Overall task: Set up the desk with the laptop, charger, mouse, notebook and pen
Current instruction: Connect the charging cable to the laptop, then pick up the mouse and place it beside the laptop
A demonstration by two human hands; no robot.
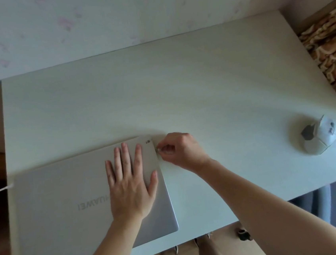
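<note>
Closed silver Huawei laptop (pixel 91 199) lies flat at the near-left corner of the white desk (pixel 201 94). Left hand (pixel 130 185) is palm-down on its lid, fingers spread, bracing. Right hand (pixel 181 150) has fingertips pinched on a small metal plug (pixel 157 149), probably the mouse dongle, touching the laptop's right edge near the far corner. Plug axis points left, into the port. White faceted mouse (pixel 319 137) sits well apart, by the right edge.

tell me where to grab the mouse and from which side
Take the mouse from above, fingers on its two long flanks, palm over its hump. It lies alone at the desk's right end, open all round, nearest the right hand.
</note>
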